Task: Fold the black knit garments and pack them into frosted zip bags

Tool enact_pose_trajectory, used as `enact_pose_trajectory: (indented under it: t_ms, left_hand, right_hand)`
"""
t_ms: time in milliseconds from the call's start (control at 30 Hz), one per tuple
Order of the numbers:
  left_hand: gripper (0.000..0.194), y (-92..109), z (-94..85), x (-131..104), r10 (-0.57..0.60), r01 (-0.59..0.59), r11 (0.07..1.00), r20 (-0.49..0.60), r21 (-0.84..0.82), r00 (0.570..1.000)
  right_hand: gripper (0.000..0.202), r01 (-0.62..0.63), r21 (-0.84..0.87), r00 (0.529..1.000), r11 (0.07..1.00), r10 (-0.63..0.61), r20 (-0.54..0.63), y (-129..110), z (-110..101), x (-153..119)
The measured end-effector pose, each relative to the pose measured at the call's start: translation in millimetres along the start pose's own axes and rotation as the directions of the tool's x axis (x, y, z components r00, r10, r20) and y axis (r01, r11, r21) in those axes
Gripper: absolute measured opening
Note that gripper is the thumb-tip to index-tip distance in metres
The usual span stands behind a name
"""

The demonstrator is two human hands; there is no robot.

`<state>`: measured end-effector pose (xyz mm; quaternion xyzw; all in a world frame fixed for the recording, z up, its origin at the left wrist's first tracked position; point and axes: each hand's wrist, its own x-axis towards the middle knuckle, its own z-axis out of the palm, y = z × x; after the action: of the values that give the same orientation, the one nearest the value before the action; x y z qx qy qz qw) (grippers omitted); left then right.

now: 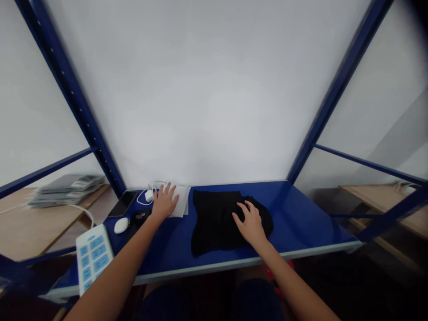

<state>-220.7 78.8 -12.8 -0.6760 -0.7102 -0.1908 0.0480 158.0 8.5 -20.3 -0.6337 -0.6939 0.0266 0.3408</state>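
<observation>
A black cloth item (214,223) lies spread on the blue shelf top (294,223). My right hand (249,220) rests on the right part of the cloth, fingers apart and slightly bent. To the left, my left hand (164,203) lies with spread fingers on the left side of some white, partly see-through sheets or bags (182,200). A white charger plug with a cable (149,195) sits just left of that hand. Neither hand has its fingers wrapped round anything.
At the left lie a dark phone (123,203), a white mouse-shaped object (121,225), a small black item (140,216) and a white panel with blue buttons (94,256). Blue posts (80,107) flank the shelf; flat grey packages (67,191) lie on a wooden surface beyond.
</observation>
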Motion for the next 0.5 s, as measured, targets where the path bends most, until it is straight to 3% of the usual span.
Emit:
enact_pose_trajectory:
  t_ms: [67, 167, 300, 433, 500]
  left_hand:
    - [0.063, -0.9, 19.9, -4.2, 0.032, -0.043, 0.995, 0.120, 0.095, 0.992]
    - [0.073, -9.0, 40.2, -4.4, -0.046, 0.016, 0.993, 0.260, 0.117, 0.964]
    - [0.073, -5.5, 31.6, 2.8, -0.060, 0.032, 0.992, 0.244, 0.119, 0.968]
    - [0.054, 44.0, 2.1, -9.2, -0.022, 0.022, 1.000, -0.026, -0.017, 0.999]
    - [0.048, 81.0, -5.0, -27.6, 0.207, -0.204, 0.957, -0.009, -0.208, 0.978]
  right_hand:
    - [0.045, 0.010, 0.038, 0.999, 0.999, -0.012, 0.036, 0.1, 0.7, -5.9]
    - [0.044, -0.007, 0.164, 0.993, 0.986, -0.012, 0.118, 4.3, 2.9, -9.6]
    - [0.041, -0.016, 0.225, 0.986, 0.974, -0.022, 0.168, 11.0, -6.3, -3.7]
    - [0.045, 0.098, 0.144, 0.951, 0.985, -0.135, 0.279, 18.4, -32.2, 5.7]
    - [0.046, 0.172, 0.140, 0.913, 0.975, -0.211, 0.350, 22.2, -42.7, 9.3]
